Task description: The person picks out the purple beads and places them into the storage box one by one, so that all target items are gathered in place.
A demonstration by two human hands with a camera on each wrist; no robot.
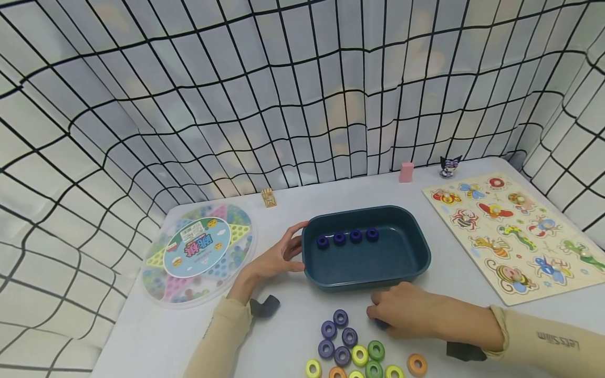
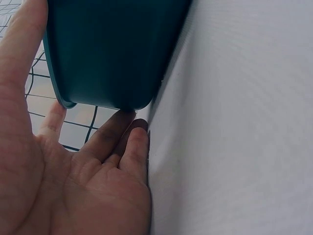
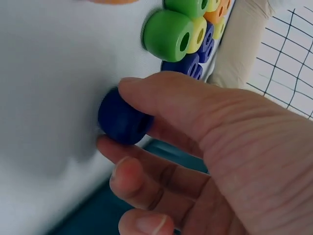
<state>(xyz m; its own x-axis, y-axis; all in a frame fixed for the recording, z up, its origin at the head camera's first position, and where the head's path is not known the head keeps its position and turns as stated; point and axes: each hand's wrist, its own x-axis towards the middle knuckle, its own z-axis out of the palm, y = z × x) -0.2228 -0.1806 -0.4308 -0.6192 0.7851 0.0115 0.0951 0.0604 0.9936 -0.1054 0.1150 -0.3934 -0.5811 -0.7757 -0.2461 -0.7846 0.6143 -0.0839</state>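
A dark teal rectangular tub (image 1: pixel 368 262) stands on the white table, with a row of several dark purple-blue beads (image 1: pixel 339 239) along its far side. My left hand (image 1: pixel 276 260) is at the tub's left end, its spread fingers and thumb touching the wall and rim. In front of the tub, my right hand (image 1: pixel 408 311) pinches a dark blue bead (image 3: pixel 122 117) between thumb and fingers, low over the tabletop. Left of that hand lies a group of loose purple beads (image 1: pixel 328 329), with green beads (image 1: pixel 375 350), yellow beads (image 1: pixel 360 356) and orange beads (image 1: pixel 417 364) nearer me.
To the left lies a round, clear-covered board game (image 1: pixel 198 252). An insect puzzle board (image 1: pixel 520 236) is on the right. Along the back edge stand a small wooden piece (image 1: pixel 268 197), a pink block (image 1: pixel 406 172) and a small figurine (image 1: pixel 449 167). Grid-patterned cloth (image 1: pixel 293 94) surrounds the table.
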